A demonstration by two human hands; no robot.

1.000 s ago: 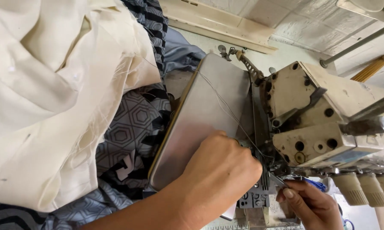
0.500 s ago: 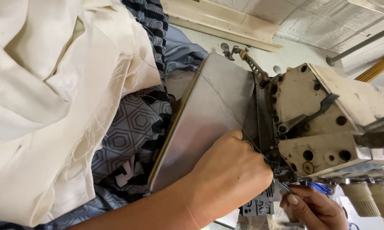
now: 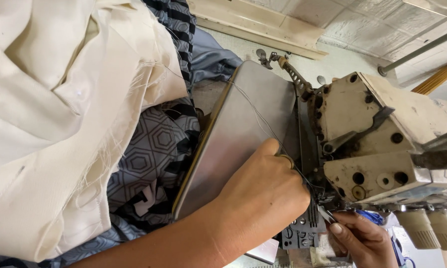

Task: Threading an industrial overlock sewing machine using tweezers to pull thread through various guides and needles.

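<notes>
Fingers (image 3: 332,226) pinch tweezers (image 3: 325,214) beside crowded needle area (image 3: 318,196)

The left hand (image 3: 260,191) lies knuckles up, its forearm running in from the lower left, the fingers curled under and the thumb stretched forward along the upper edge. The right hand (image 3: 365,240) sits low, just beyond the left fingertips, its thumb and forefinger pinched together, pointing toward them.

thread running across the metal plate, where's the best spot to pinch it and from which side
Pinch the thread on its bare stretch over the metal plate, coming from above. It lies taut and straight there, clear of the left hand and the crowded needle area.
</notes>
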